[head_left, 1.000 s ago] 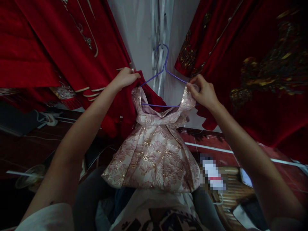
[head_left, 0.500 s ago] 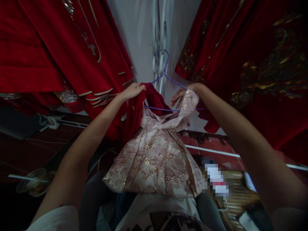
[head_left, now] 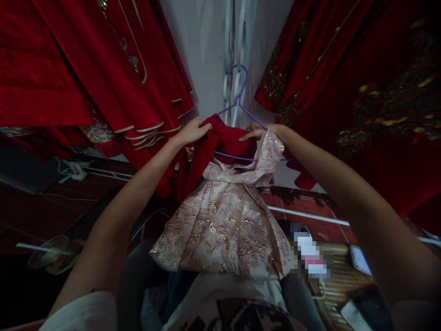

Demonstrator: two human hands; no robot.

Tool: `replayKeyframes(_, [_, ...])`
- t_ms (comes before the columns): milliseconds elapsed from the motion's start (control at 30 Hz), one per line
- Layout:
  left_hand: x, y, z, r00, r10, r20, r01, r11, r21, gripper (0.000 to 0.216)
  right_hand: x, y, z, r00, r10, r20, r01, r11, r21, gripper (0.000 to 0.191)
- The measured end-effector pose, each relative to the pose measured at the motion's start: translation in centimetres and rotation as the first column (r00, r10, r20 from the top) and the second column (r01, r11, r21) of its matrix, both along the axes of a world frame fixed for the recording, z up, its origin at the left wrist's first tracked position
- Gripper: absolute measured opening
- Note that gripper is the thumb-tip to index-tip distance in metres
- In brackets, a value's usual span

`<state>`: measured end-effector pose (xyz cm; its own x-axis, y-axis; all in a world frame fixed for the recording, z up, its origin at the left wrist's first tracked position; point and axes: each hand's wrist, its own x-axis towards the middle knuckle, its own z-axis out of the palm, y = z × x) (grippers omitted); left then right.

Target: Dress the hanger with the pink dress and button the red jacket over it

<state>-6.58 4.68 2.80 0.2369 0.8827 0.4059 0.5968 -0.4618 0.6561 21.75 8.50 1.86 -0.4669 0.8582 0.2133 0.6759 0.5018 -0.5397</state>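
A pale pink and gold brocade dress (head_left: 220,225) hangs in front of me from a purple hanger (head_left: 240,99). Red cloth of a garment (head_left: 203,158) covers the hanger's left shoulder and stretches behind the dress's neckline. My left hand (head_left: 195,131) is closed on this red garment at the left shoulder. At the right shoulder, my right hand (head_left: 263,131) passes behind the dress strap, its fingertips pinching the red garment's edge near the hanger's middle. Part of the right hand is hidden by the strap.
Red garments (head_left: 131,92) hang on the left, and more with gold embroidery (head_left: 386,115) on the right. White rack poles (head_left: 230,46) stand behind the hanger. A partly blurred phone-like thing (head_left: 310,253) and a phone (head_left: 360,260) lie on a slatted bamboo surface (head_left: 336,276).
My right fingers have come onto the red garment's edge. The red cloth is spread further right across the hanger, and my left hand has shifted slightly right with it.
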Motion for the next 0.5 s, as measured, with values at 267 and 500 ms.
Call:
replayKeyframes(267, [-0.2, 0.3, -0.9, 0.994, 0.077, -0.081, -0.059, 0.976, 0.208, 0.027, 4.7, -0.3, 0.6, 0.921, -0.389, 0.025, 0.369, 0.891, 0.264, 0.035])
replayKeyframes(500, [0.7, -1.2, -0.8, 0.981, 0.137, -0.135, -0.104, 0.968, 0.230, 0.026, 12.9, -4.4, 0.1, 0.869, -0.494, 0.031, 0.447, 0.809, 0.382, 0.035])
